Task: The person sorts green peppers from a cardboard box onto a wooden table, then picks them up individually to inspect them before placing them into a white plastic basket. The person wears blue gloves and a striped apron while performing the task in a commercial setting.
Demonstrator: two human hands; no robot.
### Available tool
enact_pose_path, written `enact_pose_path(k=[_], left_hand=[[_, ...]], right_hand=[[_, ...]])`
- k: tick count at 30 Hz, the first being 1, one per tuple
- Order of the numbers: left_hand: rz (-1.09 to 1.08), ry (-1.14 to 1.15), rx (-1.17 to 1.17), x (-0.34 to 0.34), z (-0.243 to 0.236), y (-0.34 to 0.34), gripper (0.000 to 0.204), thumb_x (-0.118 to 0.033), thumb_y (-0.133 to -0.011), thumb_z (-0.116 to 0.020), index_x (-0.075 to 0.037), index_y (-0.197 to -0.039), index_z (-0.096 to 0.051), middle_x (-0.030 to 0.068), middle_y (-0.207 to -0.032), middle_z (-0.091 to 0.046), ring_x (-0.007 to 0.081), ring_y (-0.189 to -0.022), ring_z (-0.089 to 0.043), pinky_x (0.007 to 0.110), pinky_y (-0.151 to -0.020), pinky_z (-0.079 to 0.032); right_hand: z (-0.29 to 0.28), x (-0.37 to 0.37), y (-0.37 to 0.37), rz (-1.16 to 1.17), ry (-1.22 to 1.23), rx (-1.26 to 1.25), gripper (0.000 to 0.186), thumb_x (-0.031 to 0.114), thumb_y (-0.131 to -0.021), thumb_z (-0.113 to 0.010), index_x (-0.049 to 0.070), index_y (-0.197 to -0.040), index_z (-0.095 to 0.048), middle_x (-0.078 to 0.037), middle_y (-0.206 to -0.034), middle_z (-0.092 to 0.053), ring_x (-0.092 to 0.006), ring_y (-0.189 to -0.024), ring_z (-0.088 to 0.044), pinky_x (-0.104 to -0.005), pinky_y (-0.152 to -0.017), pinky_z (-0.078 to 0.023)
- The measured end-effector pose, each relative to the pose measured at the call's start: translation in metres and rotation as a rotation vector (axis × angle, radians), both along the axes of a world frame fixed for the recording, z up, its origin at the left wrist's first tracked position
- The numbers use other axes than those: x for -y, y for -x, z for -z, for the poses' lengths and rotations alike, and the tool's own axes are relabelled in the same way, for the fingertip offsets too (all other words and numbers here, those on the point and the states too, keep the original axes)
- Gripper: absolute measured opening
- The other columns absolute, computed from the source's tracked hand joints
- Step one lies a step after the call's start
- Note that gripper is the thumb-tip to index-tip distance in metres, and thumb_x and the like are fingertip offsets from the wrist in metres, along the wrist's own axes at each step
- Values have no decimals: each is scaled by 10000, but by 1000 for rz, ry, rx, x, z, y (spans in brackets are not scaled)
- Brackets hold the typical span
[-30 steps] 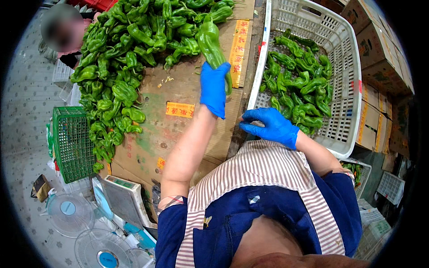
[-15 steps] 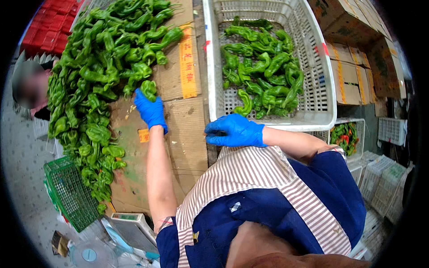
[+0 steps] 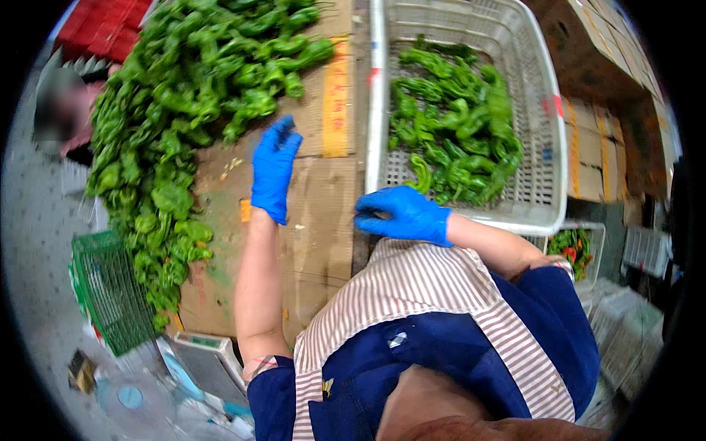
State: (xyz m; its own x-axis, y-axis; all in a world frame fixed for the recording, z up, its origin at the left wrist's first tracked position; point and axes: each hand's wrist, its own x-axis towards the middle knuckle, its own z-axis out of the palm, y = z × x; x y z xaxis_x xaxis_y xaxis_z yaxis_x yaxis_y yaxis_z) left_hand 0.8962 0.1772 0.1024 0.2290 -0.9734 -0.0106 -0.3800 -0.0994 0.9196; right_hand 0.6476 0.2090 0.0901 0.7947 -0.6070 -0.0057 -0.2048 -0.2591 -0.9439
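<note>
My left hand (image 3: 273, 170), in a blue glove, hovers over the bare cardboard (image 3: 320, 202) beside the near edge of a big heap of green peppers (image 3: 184, 81). Its fingers stretch away from me, slightly apart, and no pepper shows in them. My right hand (image 3: 406, 213), also gloved in blue, is at the near left corner of a white plastic crate (image 3: 471, 218). Its fingers curve loosely with a gap before the thumb, and I see nothing held. Inside the crate lies a smaller batch of green peppers (image 3: 460, 125).
Brown cartons (image 3: 596, 143) are stacked right of the crate. A lower basket holds red and green peppers (image 3: 570, 253). At the left are a green plastic crate (image 3: 110, 294), a scale-like device (image 3: 209, 360) and red crates (image 3: 103, 28). Another person (image 3: 70, 110) is at the far left.
The pepper that was in my left hand is no longer there, and that hand has drawn back from the heap. My view has shifted, moving the scene rightward. My right hand keeps its curved pose.
</note>
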Motion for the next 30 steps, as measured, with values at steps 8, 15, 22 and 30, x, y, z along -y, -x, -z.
enact_pose_path(k=[8, 15, 22, 30], left_hand=[[-645, 102, 620, -140, 62, -174, 403, -102, -755, -629, -24, -1135, -518, 133, -1106, -520, 263, -1011, -508, 353, -904, -397], [-1300, 340, 549, -219, 8, -344, 401, -112, -781, -620, 25, -1138, -500, 163, -1133, -519, 277, -1033, -499, 364, -908, -384], [-1176, 361, 400, -179, -36, -485, 609, -350, -813, -617, 72, -1214, -439, 218, -1227, -486, 294, -1097, -491, 371, -918, -381], [-1170, 282, 466, -135, -51, -554, 765, -472, -781, -609, 78, -1262, -384, 246, -1284, -425, 327, -1179, -429, 360, -970, -342]], right_hand=[[-11, 45, -36, 115, -156, 40, 220, 119, -814, -621, -35, -969, -593, -106, -894, -658, -139, -832, -611, -267, -762, -474], [-20, 59, -139, -94, -17, 49, 245, 149, -791, -643, 46, -1010, -600, -50, -989, -644, -161, -942, -592, -284, -799, -441], [-52, 67, -274, -395, 405, 231, 414, 304, -766, -666, 60, -1084, -561, -140, -1119, -556, -302, -1035, -535, -368, -889, -419], [-95, 105, -503, -349, 727, 391, 700, 522, -746, -608, 4, -1197, -477, -229, -1175, -511, -350, -1093, -496, -393, -931, -395]])
